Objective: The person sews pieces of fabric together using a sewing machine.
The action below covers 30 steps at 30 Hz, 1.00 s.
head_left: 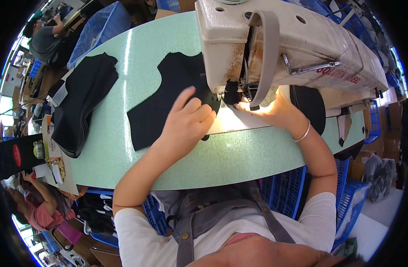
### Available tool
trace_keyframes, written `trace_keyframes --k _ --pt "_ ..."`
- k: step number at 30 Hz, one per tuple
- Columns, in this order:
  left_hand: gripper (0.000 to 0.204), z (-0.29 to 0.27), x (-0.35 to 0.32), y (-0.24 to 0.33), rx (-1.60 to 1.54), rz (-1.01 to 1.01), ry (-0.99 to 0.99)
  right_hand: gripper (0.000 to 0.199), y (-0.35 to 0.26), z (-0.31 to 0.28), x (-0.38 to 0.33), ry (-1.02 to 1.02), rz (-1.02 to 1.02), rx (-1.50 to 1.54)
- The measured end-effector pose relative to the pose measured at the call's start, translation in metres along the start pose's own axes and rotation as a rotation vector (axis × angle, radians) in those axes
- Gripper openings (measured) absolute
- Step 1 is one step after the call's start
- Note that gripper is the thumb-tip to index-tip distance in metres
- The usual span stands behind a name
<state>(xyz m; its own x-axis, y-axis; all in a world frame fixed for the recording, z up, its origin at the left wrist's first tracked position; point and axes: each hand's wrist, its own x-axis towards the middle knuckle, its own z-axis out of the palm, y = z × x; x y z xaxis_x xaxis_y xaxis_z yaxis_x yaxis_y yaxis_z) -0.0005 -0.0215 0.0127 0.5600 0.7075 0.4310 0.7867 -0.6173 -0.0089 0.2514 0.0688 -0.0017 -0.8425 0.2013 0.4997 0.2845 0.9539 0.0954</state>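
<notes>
Left hand (189,118) is half-curling over unfinished-looking cloth (156,109), right hand (282,112) half-hiding, both grips unclear; a stack (84,100) is seemingly waiting at the worktop (230,162)'s left edge.

We see one line of red capital lettering (339,74) along the side of the pale sewing machine (297,38). At the far left, we find a red oval emblem (17,155) on a black panel (4,165), its marks too small for us to read. Beside it, we cannot make out any print on a small green container (38,150).
</notes>
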Motion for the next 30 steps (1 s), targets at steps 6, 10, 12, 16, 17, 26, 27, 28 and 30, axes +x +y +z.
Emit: trace_keyframes --k 6,10,12,16,17,26,27,28,30 --pt "0.034 0.016 0.000 0.011 -0.134 0.017 -0.074 0.020 -0.019 0.012 -0.003 -0.034 0.094 0.072" --pt "0.038 0.027 0.000 0.014 -0.148 -0.042 -0.033 0.026 -0.028 0.012 0.001 -0.088 0.075 -0.099" --pt "0.038 0.030 0.002 0.015 -0.138 -0.090 -0.011 0.027 -0.030 0.014 0.005 -0.038 0.058 -0.119" --pt "0.036 0.028 0.001 0.022 -0.163 -0.164 -0.044 0.025 -0.030 0.011 0.000 -0.003 0.100 -0.028" --pt "0.036 0.026 -0.001 0.023 -0.189 -0.164 -0.048 0.025 -0.031 0.008 -0.001 -0.004 0.101 -0.027" --pt "0.035 0.025 -0.001 0.031 -0.124 -0.121 0.005 0.023 -0.038 0.008 -0.004 -0.152 0.142 0.139" --pt "0.037 0.025 -0.002 0.031 -0.141 -0.132 -0.012 0.024 -0.040 0.010 -0.001 -0.112 0.145 0.083" --pt "0.037 0.026 -0.001 0.031 -0.142 -0.132 -0.011 0.025 -0.042 0.012 0.000 -0.072 0.150 0.025" --pt "0.040 0.027 -0.001 0.031 -0.217 -0.148 -0.015 0.027 -0.042 0.013 0.004 -0.043 0.128 -0.033"
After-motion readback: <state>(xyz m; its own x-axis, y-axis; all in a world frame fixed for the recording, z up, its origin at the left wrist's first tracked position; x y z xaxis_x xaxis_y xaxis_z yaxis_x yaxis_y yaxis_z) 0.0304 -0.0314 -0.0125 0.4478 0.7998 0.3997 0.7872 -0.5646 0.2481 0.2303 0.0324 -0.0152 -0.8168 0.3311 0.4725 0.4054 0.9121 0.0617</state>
